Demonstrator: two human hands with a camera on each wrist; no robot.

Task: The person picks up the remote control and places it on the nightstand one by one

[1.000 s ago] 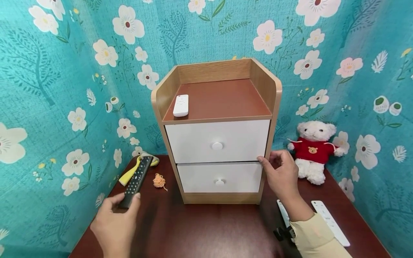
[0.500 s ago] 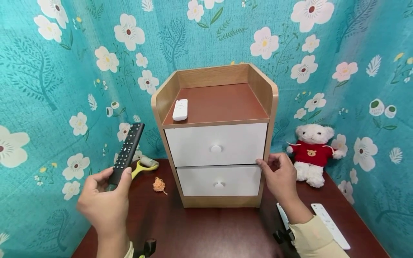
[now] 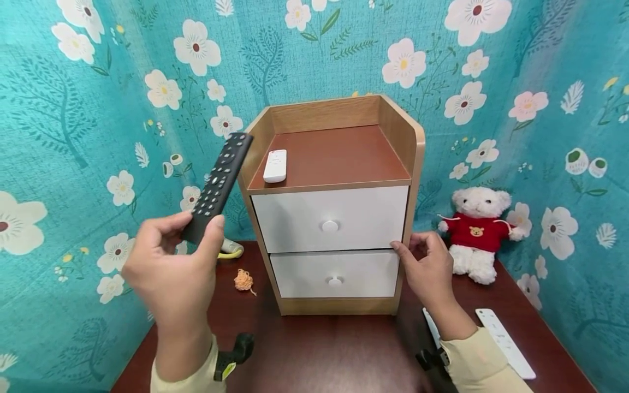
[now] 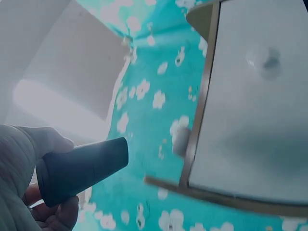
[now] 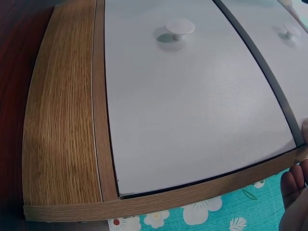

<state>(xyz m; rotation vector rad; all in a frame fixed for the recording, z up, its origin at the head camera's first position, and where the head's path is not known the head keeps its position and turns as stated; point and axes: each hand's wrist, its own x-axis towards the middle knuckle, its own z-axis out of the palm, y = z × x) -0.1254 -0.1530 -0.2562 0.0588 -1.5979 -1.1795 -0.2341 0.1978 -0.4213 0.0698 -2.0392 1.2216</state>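
A black remote control point(image 3: 219, 183) is raised in my left hand point(image 3: 172, 262), pinched at its lower end between thumb and fingers. In the head view its tip overlaps the left side of the wooden cabinet point(image 3: 339, 305). From the left wrist view the remote's smooth back point(image 4: 91, 166) shows. My right hand point(image 3: 427, 267) grips the cabinet's right edge, thumb on the front by the gap between the two white drawers, fingers round the side. A small white remote point(image 3: 275, 166) lies on the brown cabinet top, at the left.
Right of the cabinet sits a white teddy bear point(image 3: 475, 234) in a red sweater. A long white remote point(image 3: 505, 343) and another white strip point(image 3: 431, 326) lie by my right forearm. Orange yarn point(image 3: 243, 280) and a yellow-and-grey item point(image 3: 232, 249) rest at the left.
My left hand has lifted the black remote from low at the left, up and then rightward toward the cabinet top. My right hand stays on the cabinet edge.
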